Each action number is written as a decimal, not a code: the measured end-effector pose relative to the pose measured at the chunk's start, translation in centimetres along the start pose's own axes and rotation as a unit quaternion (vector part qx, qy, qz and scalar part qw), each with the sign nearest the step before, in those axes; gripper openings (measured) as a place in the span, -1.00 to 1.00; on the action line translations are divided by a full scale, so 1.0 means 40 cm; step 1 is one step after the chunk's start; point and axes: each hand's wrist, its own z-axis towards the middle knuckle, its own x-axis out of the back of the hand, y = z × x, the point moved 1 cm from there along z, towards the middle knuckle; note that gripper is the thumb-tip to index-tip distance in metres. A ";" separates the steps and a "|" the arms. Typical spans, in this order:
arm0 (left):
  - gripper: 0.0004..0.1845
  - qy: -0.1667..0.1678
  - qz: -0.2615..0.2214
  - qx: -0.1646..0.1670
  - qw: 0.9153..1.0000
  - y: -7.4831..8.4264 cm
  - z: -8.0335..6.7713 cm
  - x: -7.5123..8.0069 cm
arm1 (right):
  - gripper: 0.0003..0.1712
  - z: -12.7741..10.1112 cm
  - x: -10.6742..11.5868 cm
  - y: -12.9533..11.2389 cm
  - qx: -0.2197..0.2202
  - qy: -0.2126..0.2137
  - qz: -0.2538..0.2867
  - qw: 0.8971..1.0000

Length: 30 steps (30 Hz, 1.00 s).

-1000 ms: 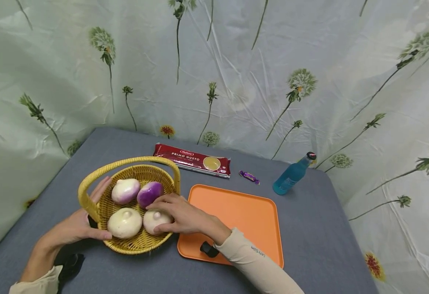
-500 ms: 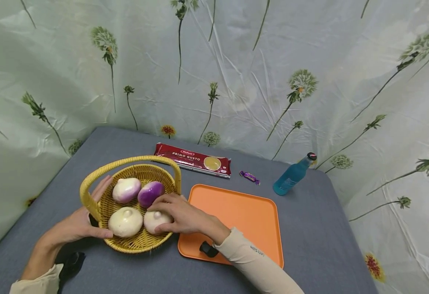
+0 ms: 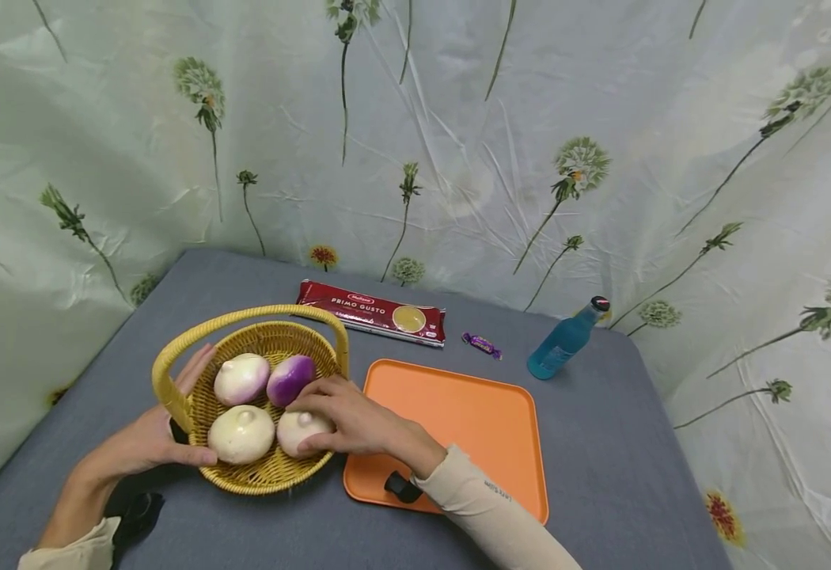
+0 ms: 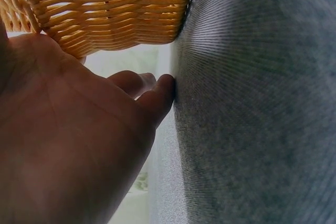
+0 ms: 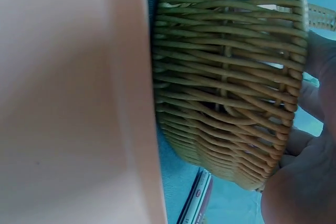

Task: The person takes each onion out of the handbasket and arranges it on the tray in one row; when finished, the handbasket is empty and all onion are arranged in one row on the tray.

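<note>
A yellow wicker basket point(image 3: 262, 483) with a tall handle stands at the left of the table, holding several purple-and-white turnips. My left hand point(image 3: 141, 439) is at its left side, thumb along the rim and fingers stretched along the outer wall; the left wrist view shows loose fingers point(image 4: 157, 98) below the wicker wall point(image 4: 115, 17). Inside the basket, my right hand point(image 3: 351, 416) reaches over the right rim and grips the front-right pale turnip point(image 3: 300, 430), thumb in front and fingers behind. Beside it lie another pale turnip point(image 3: 240, 435), a white-purple turnip point(image 3: 240, 380) and a deep purple turnip point(image 3: 290, 378).
An orange tray point(image 3: 472, 412) lies right of the basket, under my right forearm. Behind are a red Primo Gusto pasta packet point(image 3: 373, 312) and a purple-wrapped candy point(image 3: 482, 345). A blue bottle point(image 3: 565, 340) stands at the back right. A floral curtain point(image 3: 458, 158) hangs behind the table.
Both hands keep their places on the basket and the turnip. The white-purple turnip at the back has shifted slightly within the basket; the rest stays as it was.
</note>
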 end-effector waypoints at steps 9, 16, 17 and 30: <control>0.49 0.002 0.011 -0.009 1.000 0.003 -0.009 0.002 | -0.44 -0.011 0.008 -0.014 0.018 0.036 0.008 0.999; 0.52 0.006 0.005 -0.006 1.000 0.001 -0.006 -0.002 | -0.44 -0.021 0.020 -0.031 0.008 0.046 0.017 0.999; 0.52 0.006 0.006 -0.005 1.000 0.000 -0.006 -0.003 | -0.44 -0.023 0.022 -0.033 0.006 0.048 0.016 0.999; 0.47 -0.001 0.002 0.000 1.000 0.007 0.000 -0.002 | -0.42 -0.064 0.047 -0.040 0.001 0.107 0.069 0.992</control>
